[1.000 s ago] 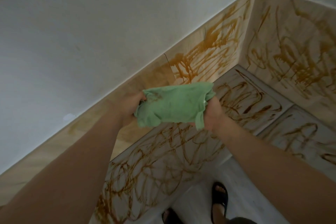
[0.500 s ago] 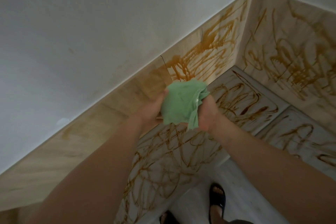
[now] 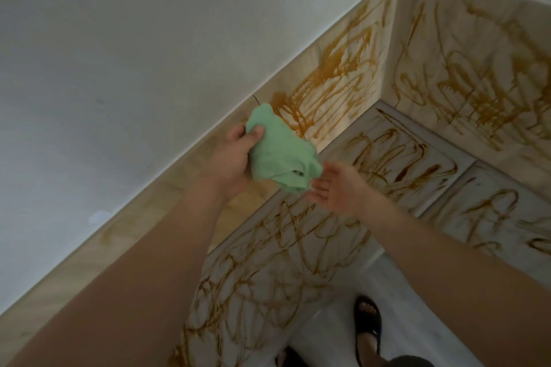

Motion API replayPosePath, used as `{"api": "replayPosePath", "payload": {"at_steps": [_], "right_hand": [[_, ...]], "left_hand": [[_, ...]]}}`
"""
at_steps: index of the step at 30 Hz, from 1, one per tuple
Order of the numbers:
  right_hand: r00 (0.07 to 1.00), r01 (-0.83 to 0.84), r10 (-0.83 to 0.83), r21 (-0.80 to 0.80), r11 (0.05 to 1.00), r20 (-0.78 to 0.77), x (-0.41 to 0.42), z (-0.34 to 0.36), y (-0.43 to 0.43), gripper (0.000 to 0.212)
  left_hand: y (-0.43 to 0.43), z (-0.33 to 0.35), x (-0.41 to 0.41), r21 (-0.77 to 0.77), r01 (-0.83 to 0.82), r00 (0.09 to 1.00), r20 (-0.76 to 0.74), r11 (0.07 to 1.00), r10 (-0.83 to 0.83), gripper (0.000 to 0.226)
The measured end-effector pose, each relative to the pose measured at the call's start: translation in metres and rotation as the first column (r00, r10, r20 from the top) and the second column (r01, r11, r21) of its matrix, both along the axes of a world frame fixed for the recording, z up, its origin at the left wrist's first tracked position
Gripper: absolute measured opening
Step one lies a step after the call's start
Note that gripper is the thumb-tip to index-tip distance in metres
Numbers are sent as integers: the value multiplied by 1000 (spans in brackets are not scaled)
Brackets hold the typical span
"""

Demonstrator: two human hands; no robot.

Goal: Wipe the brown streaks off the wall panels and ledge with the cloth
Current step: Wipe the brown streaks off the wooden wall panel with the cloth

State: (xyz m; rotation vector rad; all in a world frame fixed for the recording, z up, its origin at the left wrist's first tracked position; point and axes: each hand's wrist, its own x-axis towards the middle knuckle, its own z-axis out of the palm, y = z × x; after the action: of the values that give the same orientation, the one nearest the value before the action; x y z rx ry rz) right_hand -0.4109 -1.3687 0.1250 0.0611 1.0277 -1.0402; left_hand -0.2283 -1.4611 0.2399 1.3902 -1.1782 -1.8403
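Note:
A bunched green cloth (image 3: 278, 152) hangs in the air in front of the left wall panel (image 3: 337, 80). My left hand (image 3: 235, 155) grips its upper part, thumb over the fabric. My right hand (image 3: 340, 190) is palm up just below and right of the cloth, fingers straight, fingertips at its lower edge. Thick brown streaks cover the left panel, the right wall panel (image 3: 477, 77) and the flat ledge (image 3: 298, 247) below my hands.
White painted wall (image 3: 134, 53) rises above the panels. The two panels meet in a corner at the upper right. A light floor (image 3: 417, 307) lies below the ledge, with my sandalled foot (image 3: 368, 328) on it.
My right hand has let go of the cloth and opened, palm up. My left hand now holds the bunched cloth alone and has lifted it toward the left panel.

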Motion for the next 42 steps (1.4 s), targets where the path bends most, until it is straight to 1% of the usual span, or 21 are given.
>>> {"api": "replayPosePath", "payload": {"at_steps": [3, 5, 6, 7, 9, 10, 12, 15, 19, 23, 25, 26, 28, 29, 31, 33, 35, 37, 39, 40, 42], "right_hand": [[987, 29, -17, -69, 997, 159, 11, 33, 8, 44], [938, 151, -162, 59, 987, 307, 13, 82, 20, 44], [958, 165, -178, 75, 983, 226, 13, 100, 23, 45], [973, 163, -167, 38, 986, 159, 17, 96, 23, 44], [940, 186, -152, -84, 979, 304, 26, 44, 7, 47], [926, 198, -157, -89, 976, 343, 29, 29, -2, 54], [940, 239, -221, -41, 970, 259, 33, 1, -18, 63], [937, 275, -272, 17, 961, 218, 31, -33, -42, 76], [937, 345, -343, -8, 939, 72, 31, -43, -103, 60], [932, 341, -360, -222, 913, -48, 25, -25, -191, 71], [901, 249, -309, -223, 943, -304, 38, -22, -228, 71], [852, 109, -183, -176, 978, -490, 55, -20, -236, 63], [678, -103, 17, -72, 992, -734, 104, -29, -239, 55], [648, -168, 63, -61, 984, -759, 134, -31, -231, 55], [695, -276, 190, -14, 961, -693, 183, -47, -213, 58], [885, -202, 197, 33, 979, -422, 185, -61, -210, 65], [984, -28, 41, 78, 997, -175, 150, -62, -229, 77], [950, 208, -176, 103, 973, -258, 99, -60, -252, 77], [866, 332, -299, 15, 943, -400, 62, -50, -265, 67], [824, 320, -315, -72, 945, -472, 57, -45, -265, 62], [683, 96, -196, -180, 979, -704, 88, -50, -253, 57]], "left_hand": [[-6, 8, -1, 55, 65, 997, -39, 996, -63, 39], [-7, 1, -2, 72, 89, 989, 114, 993, -97, 36], [-9, -6, 0, 57, 93, 963, 250, 994, -105, 35], [-10, -14, 3, 40, 108, 906, 407, 993, -114, 36], [-14, -25, 13, -13, 150, 734, 671, 989, -102, 46], [-19, -30, 19, -44, 158, 669, 739, 987, -74, 49], [-23, -29, 25, -91, 173, 597, 802, 981, -31, 32], [-38, -27, 33, -147, 380, 420, 907, 913, -29, 26], [-67, -15, 34, -303, 642, 369, 927, 705, 63, 19], [-101, -4, 35, -250, 847, 235, 968, 469, 91, 23], [-111, 0, 38, -206, 934, 164, 973, 291, 162, 23], [-115, 1, 40, -172, 965, 130, 970, 198, 206, 22], [-120, 0, 47, -112, 992, 88, 952, 65, 292, 22], [-121, 0, 49, -85, 996, 72, 946, 28, 315, 25], [-129, 0, 51, -49, 998, 56, 939, -31, 340, 28], [-137, -3, 50, -57, 994, 87, 926, -92, 368, 30], [-144, -6, 45, -87, 988, 132, 912, -130, 390, 31], [-151, -12, 38, -114, 977, 179, 896, -180, 407, 30], [-156, -17, 28, -96, 973, 180, 888, -212, 423, 32], [-158, -21, 23, -73, 973, 164, 886, -219, 433, 33], [-165, -29, 10, -9, 974, 121, 867, -228, 483, 32]]}}
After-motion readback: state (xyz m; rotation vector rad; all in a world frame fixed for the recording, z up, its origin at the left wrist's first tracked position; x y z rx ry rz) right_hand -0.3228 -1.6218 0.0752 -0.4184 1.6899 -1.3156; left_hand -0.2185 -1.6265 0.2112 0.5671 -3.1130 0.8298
